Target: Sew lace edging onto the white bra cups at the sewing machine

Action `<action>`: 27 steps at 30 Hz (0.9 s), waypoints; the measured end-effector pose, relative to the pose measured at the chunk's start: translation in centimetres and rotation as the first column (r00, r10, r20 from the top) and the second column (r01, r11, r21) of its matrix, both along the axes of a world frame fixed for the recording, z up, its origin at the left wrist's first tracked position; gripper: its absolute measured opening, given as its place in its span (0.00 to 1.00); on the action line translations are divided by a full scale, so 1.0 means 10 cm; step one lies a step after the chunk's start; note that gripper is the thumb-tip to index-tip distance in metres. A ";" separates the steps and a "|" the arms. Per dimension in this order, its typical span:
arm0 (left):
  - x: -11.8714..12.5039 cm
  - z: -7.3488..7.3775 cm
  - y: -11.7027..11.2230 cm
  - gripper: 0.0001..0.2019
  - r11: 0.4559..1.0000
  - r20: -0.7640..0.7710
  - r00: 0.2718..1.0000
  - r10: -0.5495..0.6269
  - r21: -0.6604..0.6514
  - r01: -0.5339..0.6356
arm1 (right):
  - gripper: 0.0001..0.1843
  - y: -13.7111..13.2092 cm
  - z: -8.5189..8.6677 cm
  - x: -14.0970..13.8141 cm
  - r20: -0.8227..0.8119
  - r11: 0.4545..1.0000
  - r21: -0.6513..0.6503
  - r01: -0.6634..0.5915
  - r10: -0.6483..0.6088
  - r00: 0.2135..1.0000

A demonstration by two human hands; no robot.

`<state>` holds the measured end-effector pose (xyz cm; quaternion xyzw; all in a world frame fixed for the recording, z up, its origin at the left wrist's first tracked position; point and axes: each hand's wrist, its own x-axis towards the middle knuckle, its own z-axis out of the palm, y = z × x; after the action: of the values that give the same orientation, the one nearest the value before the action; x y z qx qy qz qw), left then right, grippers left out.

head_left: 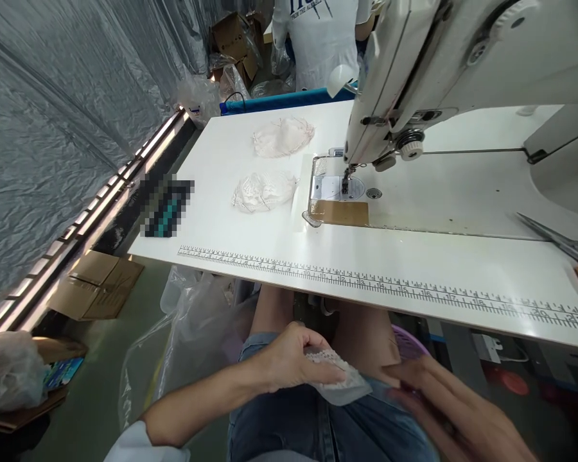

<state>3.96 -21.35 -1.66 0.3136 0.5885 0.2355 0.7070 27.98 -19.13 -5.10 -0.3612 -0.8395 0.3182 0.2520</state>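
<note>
My left hand (296, 362) is closed over my lap, its thumb and fingers pinching a small white fabric piece (349, 385) with a lacy, gathered edge. The free end of the cloth points toward my right thigh. To the right of it, apart from the cloth, is my right hand (438, 391), smeared by motion, so its grip cannot be made out. On the white sewing table lie two pale, gathered fabric pieces, a nearer lacy one (264, 191) and a farther one (284, 136). Both rest left of the sewing machine needle area (345, 186).
The sewing machine (428, 83) stands over the table (250, 237), which has a printed ruler along its front edge. Scissors (559, 237) lie at the right. A cardboard box (96, 285) and clear plastic bags (197, 327) are on the left. Another person (320, 45) is beyond the table.
</note>
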 end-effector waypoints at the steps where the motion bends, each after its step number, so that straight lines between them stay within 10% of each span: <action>1: 0.01 0.01 0.00 0.16 1.000 -0.007 1.000 0.002 0.005 -0.002 | 0.09 -0.02 0.11 -0.17 -0.045 0.996 -0.006 -0.084 0.084 0.995; 6: 0.05 0.07 -0.02 0.14 0.998 -0.057 0.998 -0.010 0.069 0.014 | 0.11 -0.02 0.26 -0.56 -0.063 0.984 0.108 -0.142 0.149 0.987; 18: 0.06 -0.01 -0.04 0.13 0.998 -0.004 0.999 -0.047 0.028 0.047 | 0.07 -0.07 0.14 -0.49 -0.014 0.879 0.464 -0.109 0.130 0.991; 27: -0.02 0.01 -0.03 0.21 1.000 0.074 0.997 -0.003 -0.021 0.005 | 0.16 0.05 -0.03 0.19 0.205 0.942 0.335 -0.002 -0.071 0.976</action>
<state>3.79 -21.60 -1.60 0.2984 0.5635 0.2394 0.7322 29.84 -18.67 -5.41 -0.3603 -0.8969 0.1266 0.2228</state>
